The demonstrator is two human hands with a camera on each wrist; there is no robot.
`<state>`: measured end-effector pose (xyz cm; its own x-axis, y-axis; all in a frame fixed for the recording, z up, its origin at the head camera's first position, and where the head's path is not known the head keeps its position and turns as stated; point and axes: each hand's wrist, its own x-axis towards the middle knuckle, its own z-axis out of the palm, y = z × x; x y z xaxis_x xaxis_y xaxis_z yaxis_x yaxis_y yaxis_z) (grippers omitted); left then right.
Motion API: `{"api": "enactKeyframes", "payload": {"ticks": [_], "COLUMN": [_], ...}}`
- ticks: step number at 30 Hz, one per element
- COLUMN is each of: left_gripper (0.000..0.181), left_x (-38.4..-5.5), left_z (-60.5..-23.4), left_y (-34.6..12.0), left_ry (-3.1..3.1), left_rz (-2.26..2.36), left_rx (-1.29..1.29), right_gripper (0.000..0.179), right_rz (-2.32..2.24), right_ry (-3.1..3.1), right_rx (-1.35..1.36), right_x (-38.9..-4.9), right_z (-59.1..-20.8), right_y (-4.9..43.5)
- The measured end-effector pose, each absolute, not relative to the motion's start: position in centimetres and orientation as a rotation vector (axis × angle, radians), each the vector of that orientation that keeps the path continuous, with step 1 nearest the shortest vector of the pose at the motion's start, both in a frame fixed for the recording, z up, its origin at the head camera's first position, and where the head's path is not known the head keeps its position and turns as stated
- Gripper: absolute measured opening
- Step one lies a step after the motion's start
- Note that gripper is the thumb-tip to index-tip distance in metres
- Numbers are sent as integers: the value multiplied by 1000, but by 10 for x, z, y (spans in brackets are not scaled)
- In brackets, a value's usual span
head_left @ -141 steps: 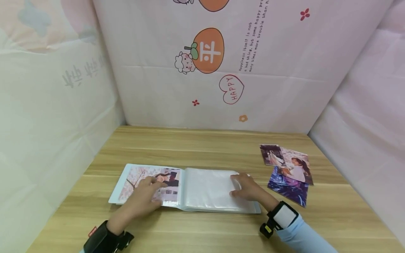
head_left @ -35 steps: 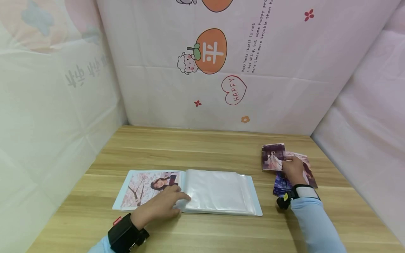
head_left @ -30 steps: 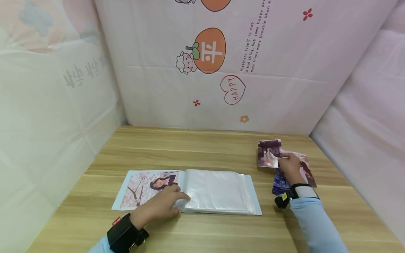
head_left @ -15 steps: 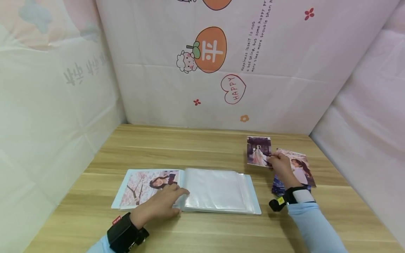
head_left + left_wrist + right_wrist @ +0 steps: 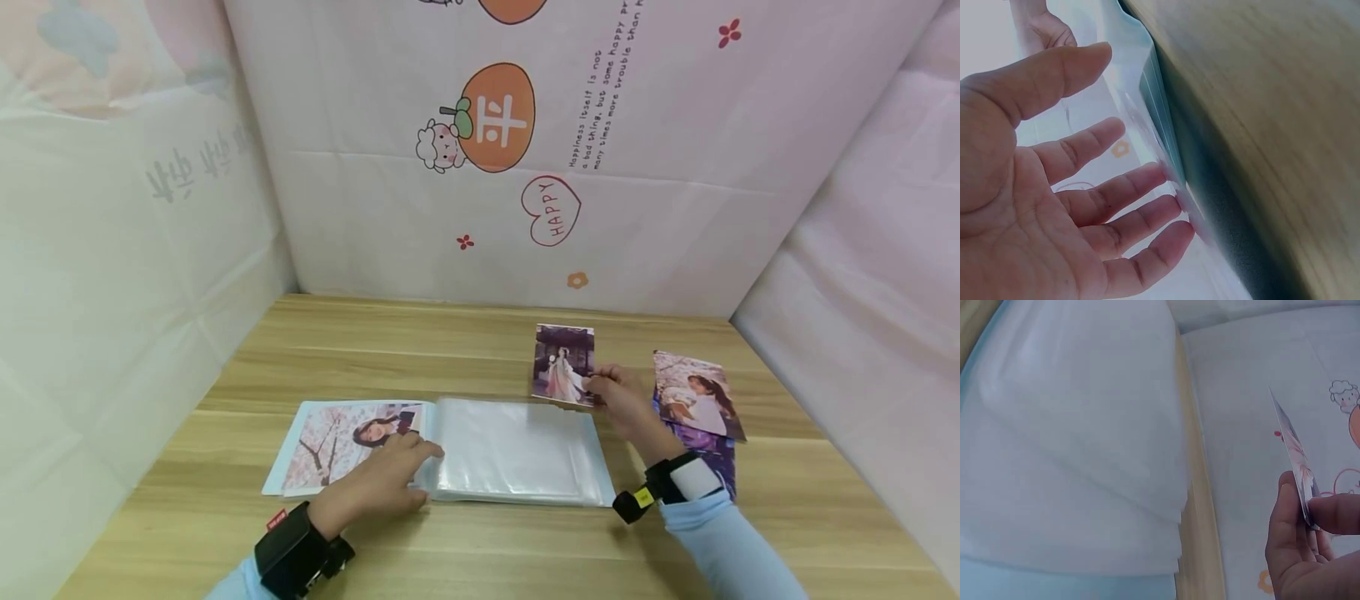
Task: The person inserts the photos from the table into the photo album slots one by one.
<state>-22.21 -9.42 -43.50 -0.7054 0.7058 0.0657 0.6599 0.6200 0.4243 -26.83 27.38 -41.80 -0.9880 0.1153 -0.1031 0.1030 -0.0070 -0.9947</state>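
An open photo album lies on the table, its left page showing a cherry-blossom photo and its right page a clear, blank sleeve. My left hand rests with its fingertips on the album near the fold; the left wrist view shows its fingers extended along the page edge. Between thumb and fingers, my right hand pinches a small photo of a figure in a long pink dress, held up just behind the right page. In the right wrist view that photo appears nearly edge-on.
To the right lie more photos: a portrait with pink blossoms overlaps a purple-blue one. White printed cloth stands behind and at both sides of the wooden table.
My right hand has picked the small photo off the pile and carried it left toward the album. The left hand has shifted toward the fold, then stayed nearly still over the last second.
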Motion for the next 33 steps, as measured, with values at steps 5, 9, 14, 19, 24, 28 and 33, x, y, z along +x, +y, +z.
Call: {"api": "enactKeyframes", "payload": {"ticks": [5,9,14,19,24,28,33], "left_gripper": [43,37,32,30,33,42,55], "left_x": [-225,-229,-230,-233,-236,-238,-243], "left_z": [-435,-433,-431,-431,-431,-429,-427], "left_y": [-97,-98,-99,-101,-102,-98,-91], "left_ry": [2702,2681,2679,2637,2538,2391,2091], "left_rz": [707,784,854,1002,1175,1389,1749], "left_rx": [1211,1238,1166,1118,1040,899,579], "right_gripper": [7,9,10,11,15,15,15], "right_rz": [2332,2417,2457,2480,2504,2545,2602], "right_ry": [-2185,-2192,-2202,-2252,-2294,-2322,-2347], "right_rx": [-143,-69,-20,25,97,157,245], "right_x": [-260,-252,-245,-237,-230,-224,-217], "right_z": [-414,-410,-410,-412,-419,-424,-428], "right_y": [254,237,216,200,188,179,169]}}
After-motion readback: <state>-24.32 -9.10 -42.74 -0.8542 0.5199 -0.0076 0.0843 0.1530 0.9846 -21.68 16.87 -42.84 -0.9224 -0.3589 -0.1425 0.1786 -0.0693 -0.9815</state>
